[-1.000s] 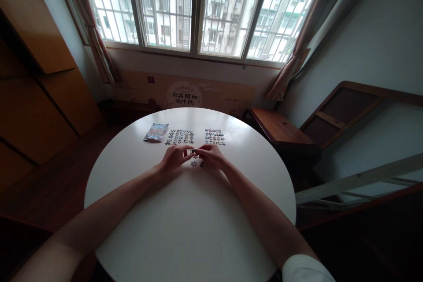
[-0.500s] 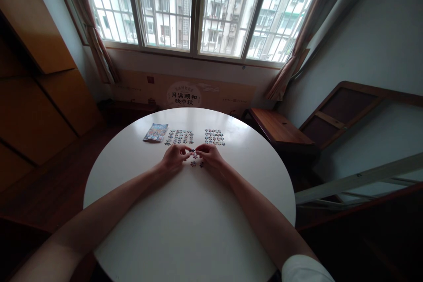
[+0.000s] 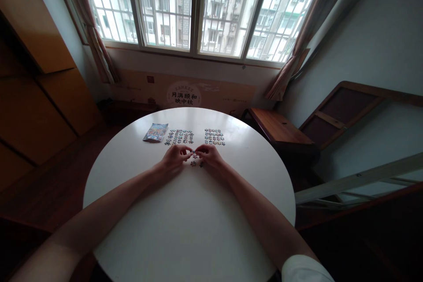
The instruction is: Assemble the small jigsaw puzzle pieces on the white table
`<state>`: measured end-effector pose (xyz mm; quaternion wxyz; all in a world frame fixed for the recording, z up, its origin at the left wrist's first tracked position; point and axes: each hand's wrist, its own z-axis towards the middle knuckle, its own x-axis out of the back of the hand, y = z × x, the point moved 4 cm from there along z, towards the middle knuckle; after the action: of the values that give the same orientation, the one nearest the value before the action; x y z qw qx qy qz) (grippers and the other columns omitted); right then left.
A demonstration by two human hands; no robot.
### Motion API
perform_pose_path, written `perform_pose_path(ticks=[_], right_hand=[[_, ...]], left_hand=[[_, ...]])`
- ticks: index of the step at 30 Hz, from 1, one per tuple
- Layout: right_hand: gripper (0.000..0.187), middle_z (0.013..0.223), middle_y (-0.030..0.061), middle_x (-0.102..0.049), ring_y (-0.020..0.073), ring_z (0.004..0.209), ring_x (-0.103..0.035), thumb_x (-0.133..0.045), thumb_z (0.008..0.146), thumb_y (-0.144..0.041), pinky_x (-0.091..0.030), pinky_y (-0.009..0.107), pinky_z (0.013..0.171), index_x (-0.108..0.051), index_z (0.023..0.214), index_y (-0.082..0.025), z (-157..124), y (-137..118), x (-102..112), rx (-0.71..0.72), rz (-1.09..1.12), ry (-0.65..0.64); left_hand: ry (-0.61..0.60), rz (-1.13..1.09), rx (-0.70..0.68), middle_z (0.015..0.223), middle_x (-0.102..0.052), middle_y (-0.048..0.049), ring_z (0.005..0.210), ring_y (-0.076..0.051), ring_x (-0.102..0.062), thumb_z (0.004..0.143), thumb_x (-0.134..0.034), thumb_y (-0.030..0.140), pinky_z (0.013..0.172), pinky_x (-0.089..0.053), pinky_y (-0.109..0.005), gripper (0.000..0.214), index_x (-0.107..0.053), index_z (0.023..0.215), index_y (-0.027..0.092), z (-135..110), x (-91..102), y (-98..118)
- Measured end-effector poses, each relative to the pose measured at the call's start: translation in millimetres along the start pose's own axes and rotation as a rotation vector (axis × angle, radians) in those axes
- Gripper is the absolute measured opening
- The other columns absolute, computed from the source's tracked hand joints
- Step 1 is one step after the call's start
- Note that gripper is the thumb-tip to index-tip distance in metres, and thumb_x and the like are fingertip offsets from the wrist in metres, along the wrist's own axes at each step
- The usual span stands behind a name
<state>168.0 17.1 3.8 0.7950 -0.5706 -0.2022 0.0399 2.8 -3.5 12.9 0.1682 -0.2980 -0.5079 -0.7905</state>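
Head view shows the left hand (image 3: 174,156) and the right hand (image 3: 210,154) nearly meeting over the white round tabletop (image 3: 188,220), each with thumb and forefinger pinched on a small jigsaw piece (image 3: 193,151) between them, though whether it is one piece or two joined is too small to tell. Just nearer the wearer, two loose pieces (image 3: 193,164) lie side by side below the fingertips. Beyond the hands, a left cluster of puzzle pieces (image 3: 181,136) sits near a colourful printed packet (image 3: 155,132), and a right cluster (image 3: 214,137) lies apart from it in rows.
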Motion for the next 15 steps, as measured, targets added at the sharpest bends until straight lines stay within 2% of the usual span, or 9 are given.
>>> perform_pose_path(ticks=[6, 15], right_hand=[[0.026, 0.064, 0.0029, -0.064, 0.013, 0.056, -0.056, -0.067, 0.068, -0.04, -0.049, 0.027, 0.056, -0.066, 0.074, -0.015, -0.3, 3.1, 0.7, 0.013, -0.02, 0.053], [0.024, 0.063, 0.0032, -0.063, 0.0123, 0.054, -0.055, -0.066, 0.068, -0.038, -0.047, 0.026, 0.053, -0.066, 0.074, -0.014, -1.4, -0.5, 0.3, 0.01, -0.056, 0.043]], left_hand=[[0.024, -0.003, 0.024, 0.055, -0.064, -0.0006, 0.05, -0.011, -0.055, 0.076, -0.059, 0.047, 0.049, -0.039, -0.019, 0.038, -0.07, 0.093, 0.015, 1.3, 5.1, -2.1], [-0.01, -0.042, 0.015, 0.053, -0.063, -0.0003, 0.047, -0.01, -0.055, 0.076, -0.06, 0.044, 0.048, -0.039, -0.019, 0.034, -0.07, 0.09, 0.014, 1.9, 3.5, -1.3]])
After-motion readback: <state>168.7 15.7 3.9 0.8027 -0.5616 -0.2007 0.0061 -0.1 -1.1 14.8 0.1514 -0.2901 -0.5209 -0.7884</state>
